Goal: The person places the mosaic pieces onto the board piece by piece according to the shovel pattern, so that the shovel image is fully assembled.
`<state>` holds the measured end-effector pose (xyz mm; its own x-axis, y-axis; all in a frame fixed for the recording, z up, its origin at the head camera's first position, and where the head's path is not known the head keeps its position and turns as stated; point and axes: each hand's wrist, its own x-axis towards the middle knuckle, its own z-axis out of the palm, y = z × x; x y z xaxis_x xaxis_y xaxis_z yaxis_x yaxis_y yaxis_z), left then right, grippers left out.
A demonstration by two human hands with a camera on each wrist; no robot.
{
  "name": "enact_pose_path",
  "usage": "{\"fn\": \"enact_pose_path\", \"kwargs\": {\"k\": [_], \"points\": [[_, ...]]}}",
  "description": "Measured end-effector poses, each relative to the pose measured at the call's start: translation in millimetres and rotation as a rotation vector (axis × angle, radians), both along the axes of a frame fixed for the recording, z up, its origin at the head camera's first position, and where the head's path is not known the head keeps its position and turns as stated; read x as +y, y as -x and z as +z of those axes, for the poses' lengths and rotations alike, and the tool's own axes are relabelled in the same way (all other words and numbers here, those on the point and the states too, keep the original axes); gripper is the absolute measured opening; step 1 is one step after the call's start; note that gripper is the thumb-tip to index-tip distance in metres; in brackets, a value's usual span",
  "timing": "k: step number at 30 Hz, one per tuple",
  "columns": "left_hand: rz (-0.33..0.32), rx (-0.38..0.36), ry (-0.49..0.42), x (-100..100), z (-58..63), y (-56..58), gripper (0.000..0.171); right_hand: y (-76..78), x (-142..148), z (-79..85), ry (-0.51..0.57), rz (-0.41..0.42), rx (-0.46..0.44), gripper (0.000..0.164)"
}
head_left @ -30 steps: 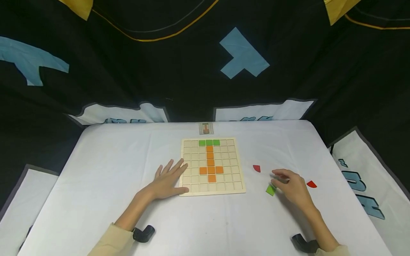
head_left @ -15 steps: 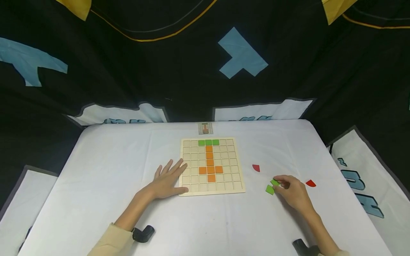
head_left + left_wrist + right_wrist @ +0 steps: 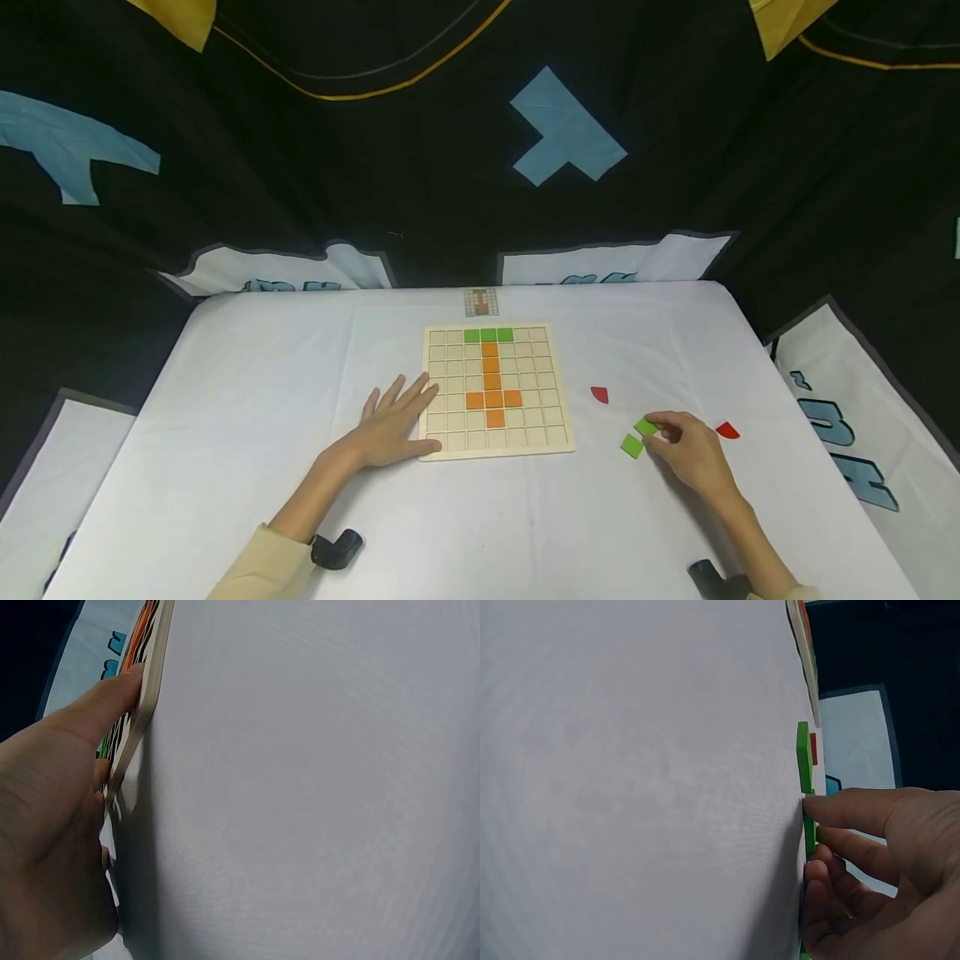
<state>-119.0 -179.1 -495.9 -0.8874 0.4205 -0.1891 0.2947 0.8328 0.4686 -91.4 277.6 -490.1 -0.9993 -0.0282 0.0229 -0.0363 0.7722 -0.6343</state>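
Note:
My left hand lies with straight, spread fingers at the left edge of a square wooden grid board; the left wrist view shows its thumb on the rim. Orange square tiles form a cross on the board, with a row of green tiles at its top. To the right of the board, my right hand pinches a green square tile between thumb and fingers, close over the table. Another green square tile lies right beside it. Something green shows below the curled fingers in the right wrist view.
Red quarter-round pieces lie either side of the right hand: one piece nearer the board, the other piece farther right. A small pattern card sits behind the board. White cloth covers the table; a black curtain hangs behind.
My right hand has shifted slightly down and right, its fingers now lower around the green tile, which shows more fully beside the other one. The left hand stays put.

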Motion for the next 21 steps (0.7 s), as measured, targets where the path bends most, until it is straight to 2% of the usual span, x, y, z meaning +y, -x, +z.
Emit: {"fn": "enact_pose_path", "kwargs": {"k": [8,21], "points": [[-0.002,0.0,0.0,-0.6,-1.0,-0.2,0.091,7.3,-6.0,6.2,0.004,0.034,0.052,0.029],[0.0,-0.005,0.003,-0.7,-1.1,0.2,0.093,28.1,-74.6,18.6,0.13,0.274,0.019,0.029]]}}
